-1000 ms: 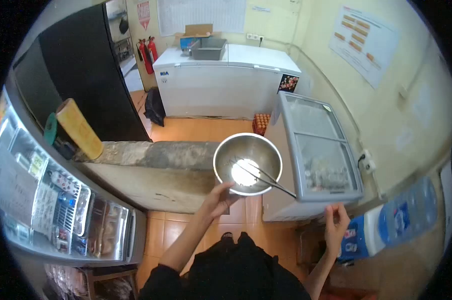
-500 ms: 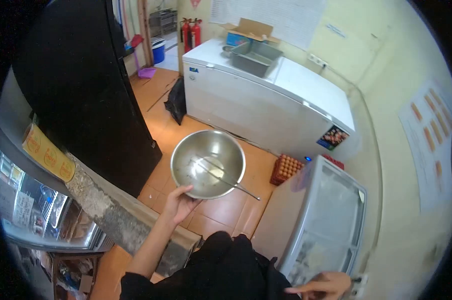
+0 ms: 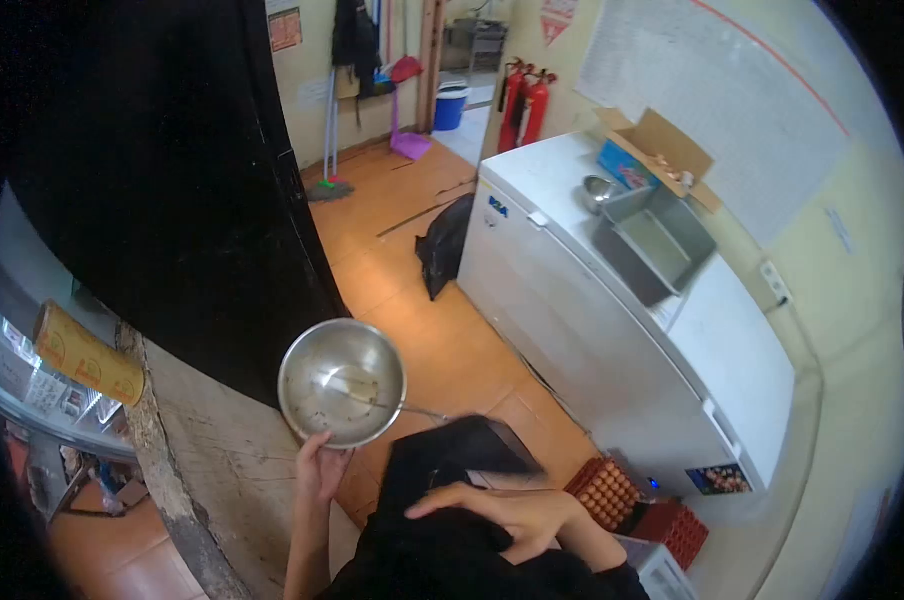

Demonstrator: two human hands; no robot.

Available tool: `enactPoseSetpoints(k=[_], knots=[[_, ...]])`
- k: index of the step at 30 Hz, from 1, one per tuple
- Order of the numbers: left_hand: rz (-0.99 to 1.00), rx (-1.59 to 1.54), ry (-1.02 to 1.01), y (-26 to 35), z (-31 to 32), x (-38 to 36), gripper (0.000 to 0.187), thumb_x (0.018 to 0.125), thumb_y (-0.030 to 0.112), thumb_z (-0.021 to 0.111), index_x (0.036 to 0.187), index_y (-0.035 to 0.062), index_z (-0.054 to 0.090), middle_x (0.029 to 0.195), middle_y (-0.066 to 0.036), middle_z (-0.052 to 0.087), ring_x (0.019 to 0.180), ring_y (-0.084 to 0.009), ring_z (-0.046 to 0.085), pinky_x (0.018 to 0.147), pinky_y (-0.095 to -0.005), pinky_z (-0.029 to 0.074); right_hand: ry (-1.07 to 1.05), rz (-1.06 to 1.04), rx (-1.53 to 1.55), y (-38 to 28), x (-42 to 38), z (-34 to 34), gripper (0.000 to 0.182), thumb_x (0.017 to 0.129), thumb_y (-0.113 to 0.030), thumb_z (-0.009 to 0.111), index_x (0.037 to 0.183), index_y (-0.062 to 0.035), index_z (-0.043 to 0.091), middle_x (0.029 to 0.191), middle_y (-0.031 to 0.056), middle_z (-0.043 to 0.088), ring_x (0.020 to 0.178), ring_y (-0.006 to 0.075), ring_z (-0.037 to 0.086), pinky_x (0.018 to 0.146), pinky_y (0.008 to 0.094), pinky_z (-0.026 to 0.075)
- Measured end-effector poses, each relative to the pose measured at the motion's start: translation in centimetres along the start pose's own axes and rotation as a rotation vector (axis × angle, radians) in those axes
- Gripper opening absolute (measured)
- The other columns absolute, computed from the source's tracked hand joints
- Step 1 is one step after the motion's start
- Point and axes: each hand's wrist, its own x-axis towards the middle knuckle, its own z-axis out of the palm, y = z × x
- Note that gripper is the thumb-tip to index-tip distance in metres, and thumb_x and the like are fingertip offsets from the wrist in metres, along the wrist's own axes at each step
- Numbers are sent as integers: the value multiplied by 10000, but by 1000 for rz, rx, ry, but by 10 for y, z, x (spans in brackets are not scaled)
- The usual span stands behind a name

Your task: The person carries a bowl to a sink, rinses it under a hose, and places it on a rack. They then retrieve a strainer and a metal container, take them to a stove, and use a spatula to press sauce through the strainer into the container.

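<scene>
My left hand [image 3: 322, 468] grips the rim of a round stainless steel bowl [image 3: 307, 375], thumb over the near edge. Inside the bowl lies a long metal utensil [image 3: 422, 411], its thin handle sticking out past the right rim; its head is too blurred to name. Small dark bits dot the bowl's inner wall. In front of my body, over the black clothing [image 3: 422, 545], my right hand [image 3: 522, 515] has its fingers stretched out and apart, with nothing visible in them.
To the right stands a white chest freezer [image 3: 582, 310] bearing a grey metal pan [image 3: 637, 265], a small bowl [image 3: 599, 190] and an open carton [image 3: 662, 140]. Egg trays [image 3: 607, 490] sit at its foot. On the left are a black panel [image 3: 162, 190] and a rough ledge [image 3: 232, 450]. A black bag [image 3: 444, 245] lies on the floor.
My view has turned to the left. The bowl in my left hand is lower and further left. My right hand has come up from the lower right to in front of my body.
</scene>
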Motion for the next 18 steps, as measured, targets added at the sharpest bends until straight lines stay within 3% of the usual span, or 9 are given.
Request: enactPoseSetpoints(k=[4, 7, 10, 13, 14, 17, 18], knots=[[9, 56, 72, 0, 71, 111, 460, 824, 129, 569, 1239, -11, 427, 1117, -159, 580, 899, -255, 623, 729, -284, 548, -239, -177, 142, 27, 56, -97, 566, 687, -47, 593, 1237, 15, 477, 1204, 175, 449, 1155, 324, 422, 1000, 401, 314], [-26, 62, -90, 7, 98, 211, 451, 827, 131, 566, 1226, -25, 427, 1103, -162, 585, 878, -266, 629, 733, -303, 555, -222, -237, -74, 47, 85, -187, 523, 667, 5, 576, 1188, -35, 557, 1090, 157, 467, 1062, 301, 454, 925, 398, 344], [-38, 25, -140, 19, 128, 315, 429, 830, 139, 567, 1196, -45, 436, 1057, -169, 601, 838, -269, 641, 721, -319, 572, -46, -315, -314, 54, 117, -291, 487, 661, 18, 578, 1135, -94, 601, 973, 117, 456, 959, 267, 474, 817, 377, 365], [-9, -5, -57, 34, 158, 403, 398, 837, 154, 561, 1164, -49, 463, 1030, -174, 608, 818, -263, 641, 690, -307, 564, 64, -241, -486, 45, 160, -408, 422, 680, -7, 596, 1087, -118, 606, 904, 81, 475, 876, 247, 506, 732, 355, 384], [10, -2, -15, 47, 166, 429, 386, 840, 162, 558, 1151, -50, 475, 1021, -176, 610, 810, -260, 641, 675, -300, 558, 94, -222, -427, 44, 178, -440, 407, 684, 34, 580, 1064, -111, 561, 1024, 93, 486, 975, 274, 491, 773, 417, 368], [-76, 33, -97, 99, 177, 498, 361, 853, 197, 558, 1114, -49, 511, 1010, -180, 612, 808, -246, 634, 645, -277, 525, 3, -3, -222, 32, 253, -535, 497, 670, 71, 554, 1125, -122, 504, 1044, 121, 502, 1034, 289, 497, 815, 463, 366], [33, 155, 199, 106, 194, 519, 363, 870, 245, 552, 1095, -40, 533, 998, -184, 612, 819, -247, 620, 626, -257, 491, -11, -43, -221, 33, 285, -564, 380, 721, 20, 556, 1082, -98, 541, 994, 120, 567, 957, 289, 573, 749, 382, 415]])
